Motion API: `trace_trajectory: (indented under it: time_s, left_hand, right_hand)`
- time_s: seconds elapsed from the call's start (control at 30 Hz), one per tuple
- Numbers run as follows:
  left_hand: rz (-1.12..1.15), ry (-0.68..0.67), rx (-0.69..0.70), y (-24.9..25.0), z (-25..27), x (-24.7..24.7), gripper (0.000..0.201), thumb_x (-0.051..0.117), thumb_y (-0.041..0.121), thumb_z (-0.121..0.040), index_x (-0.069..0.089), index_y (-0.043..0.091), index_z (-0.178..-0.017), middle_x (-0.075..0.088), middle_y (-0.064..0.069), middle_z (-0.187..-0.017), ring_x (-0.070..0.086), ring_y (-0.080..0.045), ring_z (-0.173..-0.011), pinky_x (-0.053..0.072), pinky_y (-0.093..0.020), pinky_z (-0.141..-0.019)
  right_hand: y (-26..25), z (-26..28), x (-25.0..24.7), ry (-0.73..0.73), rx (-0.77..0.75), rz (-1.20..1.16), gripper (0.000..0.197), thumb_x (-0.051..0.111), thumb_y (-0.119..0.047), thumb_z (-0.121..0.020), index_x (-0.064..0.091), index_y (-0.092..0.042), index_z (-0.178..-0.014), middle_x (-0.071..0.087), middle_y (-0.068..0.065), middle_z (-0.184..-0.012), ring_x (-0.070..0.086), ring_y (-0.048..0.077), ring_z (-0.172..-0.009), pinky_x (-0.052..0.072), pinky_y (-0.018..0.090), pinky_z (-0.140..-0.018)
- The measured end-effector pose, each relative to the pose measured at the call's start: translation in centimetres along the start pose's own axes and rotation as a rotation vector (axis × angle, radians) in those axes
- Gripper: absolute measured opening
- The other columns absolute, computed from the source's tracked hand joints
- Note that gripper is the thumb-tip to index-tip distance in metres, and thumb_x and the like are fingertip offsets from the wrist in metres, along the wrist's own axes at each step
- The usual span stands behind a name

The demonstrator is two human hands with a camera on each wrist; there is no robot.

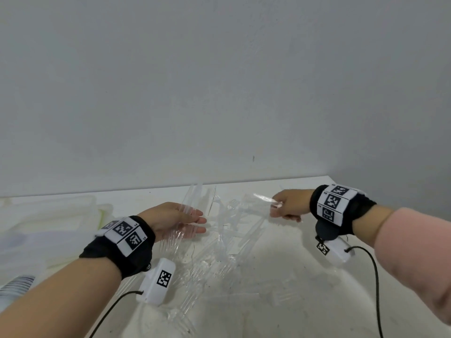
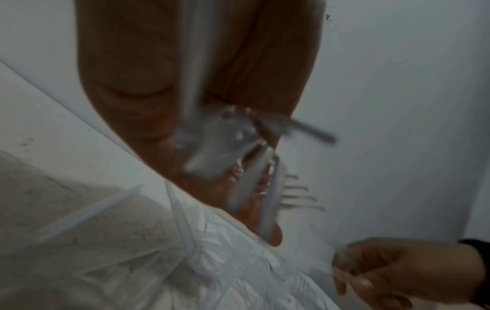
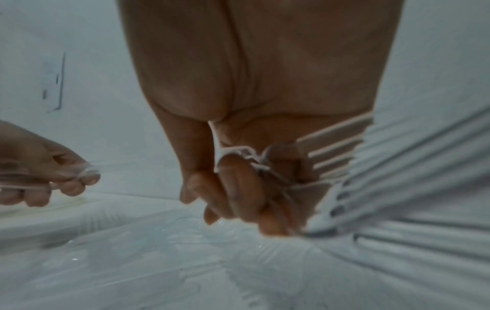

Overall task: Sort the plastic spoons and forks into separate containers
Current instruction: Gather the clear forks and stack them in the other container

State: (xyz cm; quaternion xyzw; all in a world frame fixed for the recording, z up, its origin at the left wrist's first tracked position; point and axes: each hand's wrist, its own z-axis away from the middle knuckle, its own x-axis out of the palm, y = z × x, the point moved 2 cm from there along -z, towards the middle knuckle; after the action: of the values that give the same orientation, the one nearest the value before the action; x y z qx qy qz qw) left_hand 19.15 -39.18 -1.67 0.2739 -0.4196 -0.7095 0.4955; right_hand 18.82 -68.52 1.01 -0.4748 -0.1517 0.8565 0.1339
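Forearms come in low from the near edge, each wrist wrapped in a black band with square-coded markers. Left hand (image 1: 174,222) hovers over the middle of the surface (image 1: 280,276), fingers straight out and a little apart, with several clear plastic forks (image 2: 267,188) lying along the palm; tines show past the fingertips in the left wrist view, much blurred. Whether the thumb pins them I cannot tell. Right hand (image 1: 290,204) is to the right and slightly farther, fingers curled tight round a bundle of clear cutlery (image 3: 331,151); ribbed handles fan out to one side in the right wrist view, and one clear piece sticks out leftward in the head view. Fork or spoon there: too blurred to say.

Loose pile of clear cutlery (image 1: 219,252) is strewn on the white surface between and below both hands, transparent, glinting, hard to separate piece from piece. Pale translucent containers (image 1: 61,215) sit at far left on the surface. Grey wall (image 1: 219,81) behind.
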Motion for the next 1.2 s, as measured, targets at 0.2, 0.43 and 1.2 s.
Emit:
trace_trajectory:
  time_s: [0.2, 0.43, 1.2]
  left_hand:
    - [-0.013, 0.046, -0.023, -0.2, -0.5, -0.4, 0.007, 0.055, 0.002, -0.096, 0.058, -0.003, -0.100, 0.072, -0.013, -0.092, 0.074, -0.023, -0.073, 0.057, -0.027, -0.052]
    - [0.052, 0.134, -0.025, -0.5, -0.3, -2.8, 0.012, 0.051, 0.007, -0.099, 0.056, -0.004, -0.102, 0.071, -0.014, -0.093, 0.074, -0.021, -0.069, 0.059, -0.027, -0.054]
    - [0.246, 0.163, 0.021, -1.4, 1.6, -3.6, 0.007, 0.048, 0.001, -0.100, 0.053, -0.002, -0.096, 0.073, -0.013, -0.086, 0.073, -0.023, -0.069, 0.060, -0.029, -0.062]
  right_hand:
    - [-3.7, -3.5, 0.2, 0.144, -0.079, 0.189, 0.026, 0.072, -0.030, -0.084, 0.065, -0.012, -0.101, 0.050, -0.008, -0.082, 0.048, 0.009, -0.068, 0.037, 0.017, -0.052]
    - [-8.4, -6.9, 1.7, 0.141, -0.036, 0.209, 0.043, 0.070, -0.042, -0.084, 0.047, -0.009, -0.068, 0.044, 0.001, -0.067, 0.043, 0.014, -0.055, 0.031, 0.016, -0.038]
    - [-9.9, -8.5, 2.8, 0.108, 0.097, -0.178, 0.038, 0.081, -0.017, -0.075, 0.048, -0.006, -0.058, 0.047, 0.006, -0.049, 0.039, 0.020, -0.039, 0.035, 0.025, -0.047]
